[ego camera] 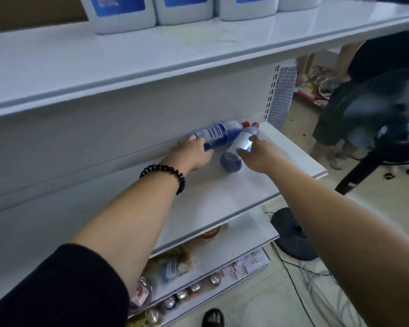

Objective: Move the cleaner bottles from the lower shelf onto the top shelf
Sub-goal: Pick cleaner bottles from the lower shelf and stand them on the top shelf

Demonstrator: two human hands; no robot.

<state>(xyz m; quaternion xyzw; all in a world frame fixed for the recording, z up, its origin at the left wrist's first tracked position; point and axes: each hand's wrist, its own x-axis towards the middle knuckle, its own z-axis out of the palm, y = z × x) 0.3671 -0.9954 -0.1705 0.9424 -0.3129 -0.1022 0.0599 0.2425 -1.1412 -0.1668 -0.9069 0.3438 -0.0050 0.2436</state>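
- Two hands reach far in over the white lower shelf (222, 192); the left hand (191, 153) curls fingers and thumb round the base end of a clear plastic cleaner bottle of blue liquid with a white label and red cap (219, 134).
- That bottle lies on its side along the shelf's back edge, cap pointing toward the back right corner.
- The right hand (261, 154) pinches a second blue-liquid cleaner bottle with a white label (233, 159) between thumb and forefinger. It also lies on its side, round base facing the front edge, red cap near the back right corner, neck just beside the first bottle's neck.
- A black bead bracelet (163, 177) circles the left wrist, and a black sleeve (57, 291) covers the arm nearer the camera.
- On the white top shelf (151, 55), white plastic jugs with blue labels (123, 15) stand in a row toward the back.
- Lower shelves hold cans (182, 295) and packets (170, 265); a black standing fan (373, 109) is on the floor to the right of the shelving.
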